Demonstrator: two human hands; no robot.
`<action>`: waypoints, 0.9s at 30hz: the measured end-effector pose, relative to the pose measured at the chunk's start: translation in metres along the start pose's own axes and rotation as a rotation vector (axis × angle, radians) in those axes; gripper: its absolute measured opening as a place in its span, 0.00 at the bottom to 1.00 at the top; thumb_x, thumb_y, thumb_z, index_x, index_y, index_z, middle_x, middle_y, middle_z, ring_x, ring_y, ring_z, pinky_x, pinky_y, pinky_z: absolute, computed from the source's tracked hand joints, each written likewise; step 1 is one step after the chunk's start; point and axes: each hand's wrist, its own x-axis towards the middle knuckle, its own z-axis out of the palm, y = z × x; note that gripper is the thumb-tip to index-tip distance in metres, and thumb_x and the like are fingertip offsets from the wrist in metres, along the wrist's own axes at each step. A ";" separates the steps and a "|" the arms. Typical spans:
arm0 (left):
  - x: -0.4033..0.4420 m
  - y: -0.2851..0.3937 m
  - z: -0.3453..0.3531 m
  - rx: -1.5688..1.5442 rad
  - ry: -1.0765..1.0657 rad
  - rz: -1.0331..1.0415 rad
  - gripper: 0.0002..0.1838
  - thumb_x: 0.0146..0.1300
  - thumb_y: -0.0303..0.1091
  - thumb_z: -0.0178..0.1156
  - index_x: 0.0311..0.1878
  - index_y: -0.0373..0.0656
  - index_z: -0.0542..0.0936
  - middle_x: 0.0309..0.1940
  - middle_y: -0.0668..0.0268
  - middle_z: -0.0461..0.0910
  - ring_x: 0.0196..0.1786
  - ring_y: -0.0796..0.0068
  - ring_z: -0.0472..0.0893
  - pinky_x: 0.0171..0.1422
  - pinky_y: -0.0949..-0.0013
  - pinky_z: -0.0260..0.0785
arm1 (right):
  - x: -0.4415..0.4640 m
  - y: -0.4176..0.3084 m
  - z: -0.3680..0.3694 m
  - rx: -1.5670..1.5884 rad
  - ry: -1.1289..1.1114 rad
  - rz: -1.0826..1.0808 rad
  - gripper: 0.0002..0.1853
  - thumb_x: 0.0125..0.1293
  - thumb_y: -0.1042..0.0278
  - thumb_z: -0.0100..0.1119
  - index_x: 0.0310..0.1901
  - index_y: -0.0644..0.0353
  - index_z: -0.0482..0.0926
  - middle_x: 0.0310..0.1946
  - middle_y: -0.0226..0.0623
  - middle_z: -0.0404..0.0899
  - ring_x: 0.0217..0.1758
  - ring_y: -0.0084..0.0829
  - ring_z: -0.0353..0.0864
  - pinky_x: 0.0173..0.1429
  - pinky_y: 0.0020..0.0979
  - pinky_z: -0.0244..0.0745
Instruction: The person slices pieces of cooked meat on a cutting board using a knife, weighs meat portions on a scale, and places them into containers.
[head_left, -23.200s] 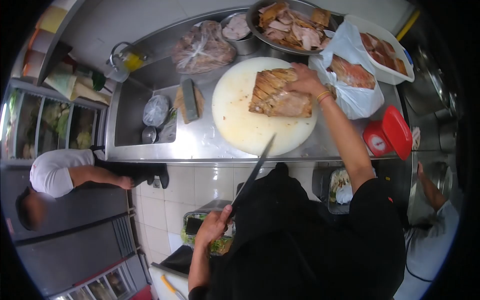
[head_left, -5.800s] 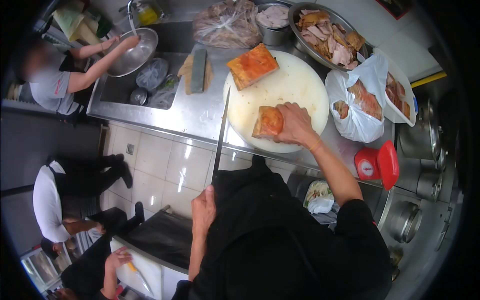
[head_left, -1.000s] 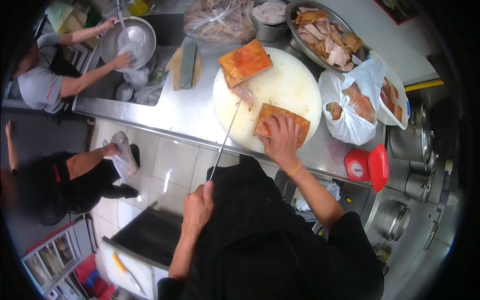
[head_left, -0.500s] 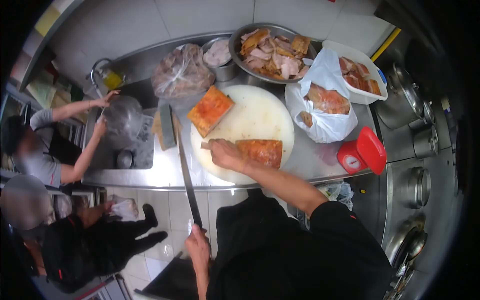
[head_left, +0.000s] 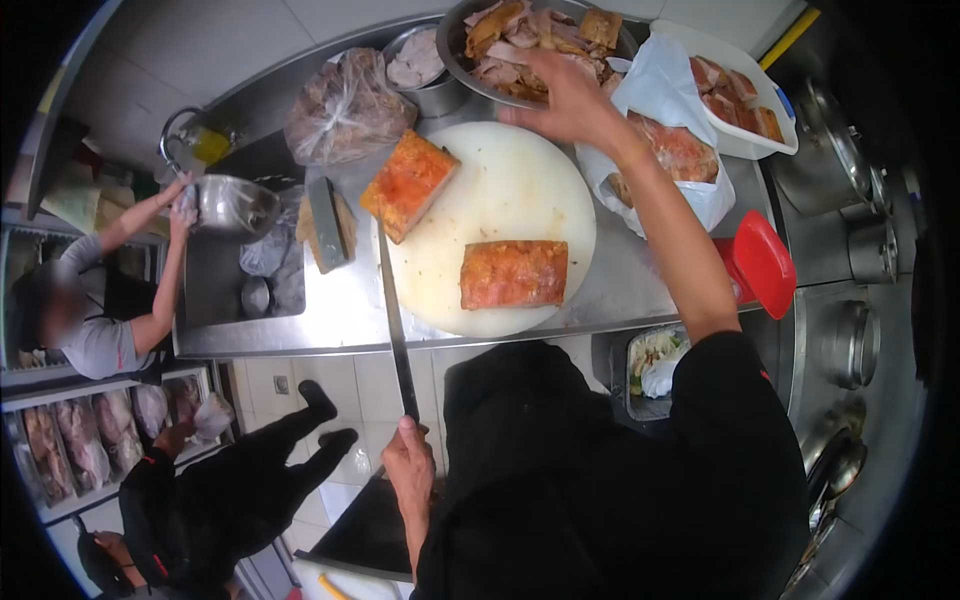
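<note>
Right hand (head_left: pixel 575 105) spread at the steel bowl (head_left: pixel 452 58), left hand (head_left: pixel 408 465) around a knife (head_left: pixel 396 330)

From the head view, the right hand's thumb stands well apart from its fingers at the bowl's near rim. It covers part of the chopped meat (head_left: pixel 490 35) inside; whether a pale strip by its fingertips touches them is hard to make out. The left hand is closed on the knife, hiding most of the handle. The blade slants past the left edge of the round cutting board (head_left: pixel 500 195); its tip ends beside one orange-skinned slab (head_left: pixel 410 188), and contact there is unclear. A second slab (head_left: pixel 515 274) lies on the board's near half, apart from the first.

The right forearm crosses in front of the red scale (head_left: pixel 768 265), whose dial is hidden, and overlaps a white bag (head_left: pixel 632 195) with meat inside. Behind the board are a tied clear bag (head_left: pixel 345 110) and a metal pot (head_left: pixel 435 98). Left of the board lies a sharpening stone (head_left: pixel 325 220). A person at the sink (head_left: pixel 215 280) holds a metal basin (head_left: pixel 237 208). At the bottom edge, a yellow handle (head_left: pixel 330 588) is cut off.
</note>
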 end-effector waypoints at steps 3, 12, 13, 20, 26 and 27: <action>-0.002 0.005 0.004 0.040 -0.023 -0.011 0.38 0.79 0.60 0.44 0.31 0.28 0.79 0.15 0.62 0.69 0.23 0.72 0.71 0.32 0.62 0.64 | -0.079 -0.017 0.023 0.199 -0.339 -0.095 0.60 0.43 0.46 0.82 0.76 0.59 0.60 0.69 0.57 0.67 0.74 0.55 0.64 0.77 0.47 0.61; -0.009 0.042 0.008 0.104 -0.180 0.019 0.34 0.80 0.54 0.40 0.36 0.30 0.80 0.18 0.52 0.73 0.24 0.56 0.74 0.36 0.55 0.67 | -0.169 -0.069 0.079 0.259 -0.276 0.168 0.46 0.35 0.65 0.73 0.62 0.67 0.69 0.49 0.51 0.73 0.53 0.52 0.74 0.63 0.43 0.71; -0.011 0.056 0.009 0.185 -0.223 -0.025 0.34 0.81 0.53 0.39 0.37 0.29 0.80 0.21 0.44 0.75 0.29 0.42 0.77 0.40 0.49 0.69 | -0.168 -0.075 0.084 0.264 -0.234 0.175 0.47 0.34 0.64 0.74 0.63 0.68 0.70 0.50 0.52 0.73 0.53 0.53 0.74 0.63 0.43 0.72; -0.013 0.098 0.025 0.330 -0.261 0.206 0.30 0.81 0.51 0.41 0.34 0.34 0.78 0.24 0.36 0.77 0.34 0.27 0.77 0.40 0.36 0.68 | -0.155 -0.074 0.098 0.481 -0.131 0.173 0.38 0.55 0.54 0.75 0.63 0.66 0.74 0.61 0.49 0.76 0.67 0.48 0.71 0.71 0.41 0.65; -0.010 0.093 0.031 0.361 -0.238 0.248 0.28 0.81 0.49 0.42 0.30 0.35 0.75 0.21 0.36 0.76 0.30 0.27 0.76 0.36 0.35 0.67 | -0.148 -0.050 0.086 0.640 -0.063 0.282 0.16 0.62 0.67 0.59 0.51 0.59 0.83 0.54 0.41 0.79 0.63 0.41 0.73 0.71 0.38 0.64; -0.009 0.092 0.031 0.360 -0.237 0.250 0.28 0.81 0.49 0.43 0.30 0.35 0.75 0.20 0.36 0.76 0.29 0.27 0.76 0.35 0.34 0.67 | -0.148 -0.050 0.086 0.640 -0.069 0.275 0.16 0.60 0.67 0.59 0.50 0.60 0.83 0.54 0.41 0.79 0.63 0.41 0.73 0.71 0.37 0.64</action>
